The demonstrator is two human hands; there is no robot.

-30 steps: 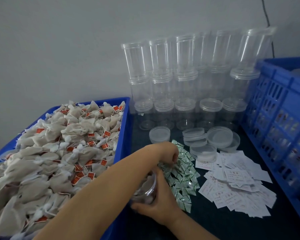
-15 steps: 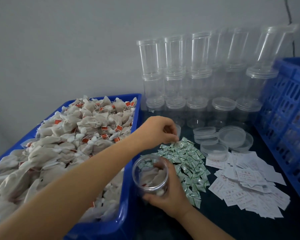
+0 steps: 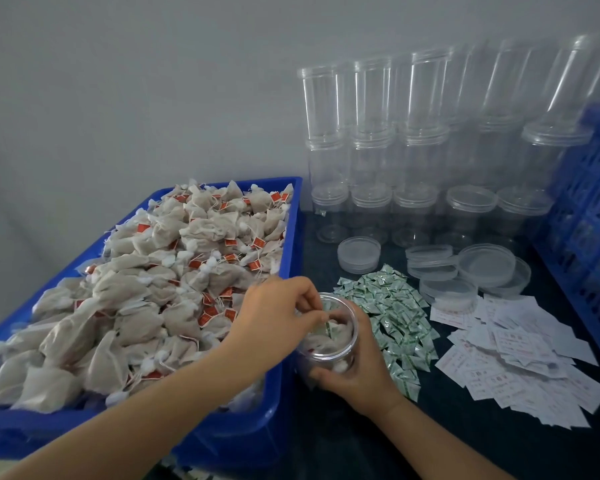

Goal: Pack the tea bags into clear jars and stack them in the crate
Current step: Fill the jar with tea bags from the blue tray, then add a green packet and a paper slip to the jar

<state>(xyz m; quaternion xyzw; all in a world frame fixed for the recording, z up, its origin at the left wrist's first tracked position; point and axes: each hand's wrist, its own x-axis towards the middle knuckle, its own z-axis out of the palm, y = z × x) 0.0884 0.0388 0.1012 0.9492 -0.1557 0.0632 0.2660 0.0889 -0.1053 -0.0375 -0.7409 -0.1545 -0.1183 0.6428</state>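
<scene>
A clear jar (image 3: 329,351) partly filled with tea bags stands on the dark table beside the blue tray (image 3: 291,237). My right hand (image 3: 359,370) grips the jar from its right and front side. My left hand (image 3: 278,306) hovers over the jar's open mouth, and its fingertips pinch a small green-and-white sachet (image 3: 327,328) that dips into the jar. The tray holds a heap of beige tea bags (image 3: 174,271) with red tags. The blue crate (image 3: 589,220) stands at the right edge.
A pile of green-and-white sachets (image 3: 392,306) lies right of the jar, with white paper slips (image 3: 516,351) beyond it. Loose clear lids (image 3: 482,268) lie behind them. Stacked empty jars (image 3: 413,150) line the wall.
My left hand lifted from the sachet pile and came back over the jar's mouth with a sachet. My right hand kept hold of the jar and set it more upright.
</scene>
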